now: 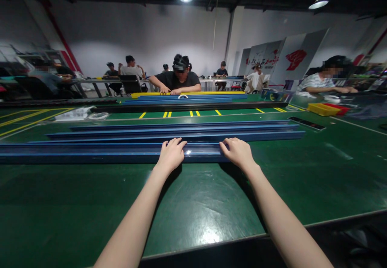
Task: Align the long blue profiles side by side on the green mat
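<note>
A long blue channel-shaped strip lies across the green table in front of me, running out of view on the left. My left hand grips it with fingers curled over its far side. Near the strip's right end, my right hand is closed over it in the same way. Its fingertips are partly hidden behind the strip and the hand. Just beyond lie several more blue strips, roughly parallel to the one I hold.
Farther back are a black strip and yellow strips, with a co-worker bent over them. A clear plastic bag lies left. A dark flat panel and a yellow tray are at right. Other people sit around.
</note>
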A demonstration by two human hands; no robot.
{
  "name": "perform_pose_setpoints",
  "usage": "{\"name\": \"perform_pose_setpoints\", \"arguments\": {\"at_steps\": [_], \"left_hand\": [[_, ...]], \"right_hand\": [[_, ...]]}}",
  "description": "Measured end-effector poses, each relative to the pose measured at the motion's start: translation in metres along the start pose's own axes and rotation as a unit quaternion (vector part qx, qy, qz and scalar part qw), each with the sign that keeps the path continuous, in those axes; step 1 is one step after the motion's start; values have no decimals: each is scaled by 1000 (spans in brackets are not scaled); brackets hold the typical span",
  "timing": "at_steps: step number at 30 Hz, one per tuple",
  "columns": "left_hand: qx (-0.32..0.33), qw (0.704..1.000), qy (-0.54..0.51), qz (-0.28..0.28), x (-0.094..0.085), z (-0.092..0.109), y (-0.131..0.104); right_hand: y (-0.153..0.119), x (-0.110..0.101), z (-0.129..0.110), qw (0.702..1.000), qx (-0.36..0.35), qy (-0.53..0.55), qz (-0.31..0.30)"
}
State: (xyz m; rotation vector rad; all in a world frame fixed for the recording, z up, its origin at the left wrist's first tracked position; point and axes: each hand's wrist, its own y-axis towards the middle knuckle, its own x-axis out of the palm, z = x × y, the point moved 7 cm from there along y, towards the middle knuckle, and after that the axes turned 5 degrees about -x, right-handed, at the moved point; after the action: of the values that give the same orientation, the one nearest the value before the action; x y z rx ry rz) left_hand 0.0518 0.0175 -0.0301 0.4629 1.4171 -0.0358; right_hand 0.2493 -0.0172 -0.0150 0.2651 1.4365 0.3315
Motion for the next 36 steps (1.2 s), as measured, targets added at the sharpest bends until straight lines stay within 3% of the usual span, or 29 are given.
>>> {"name": "perform_pose_setpoints", "arguments": {"at_steps": [7, 11, 15, 21, 28, 33, 36], "left_hand": [[-2, 998, -28, 65, -8, 6, -1], [50, 996, -50, 53, -4, 25, -5], [49, 997, -44, 36, 0, 30, -7], [27, 998, -57, 7, 2, 21, -6], [-10, 996, -92, -11, 0, 5, 0], [-69, 992, -106, 1, -5, -9, 1], [-71, 991, -109, 22, -8, -6, -1]], "right_hand": [[-2, 2, -23, 998, -55, -4, 19], [-5, 1, -44, 991, -123, 19, 37], [-7, -1, -54, 986, -157, 33, 43], [-5, -2, -48, 988, -139, 45, 47], [-1, -2, -25, 997, -56, 15, 60], [0, -1, -9, 998, 13, -13, 58], [-1, 0, -11, 998, 14, -16, 54]]}}
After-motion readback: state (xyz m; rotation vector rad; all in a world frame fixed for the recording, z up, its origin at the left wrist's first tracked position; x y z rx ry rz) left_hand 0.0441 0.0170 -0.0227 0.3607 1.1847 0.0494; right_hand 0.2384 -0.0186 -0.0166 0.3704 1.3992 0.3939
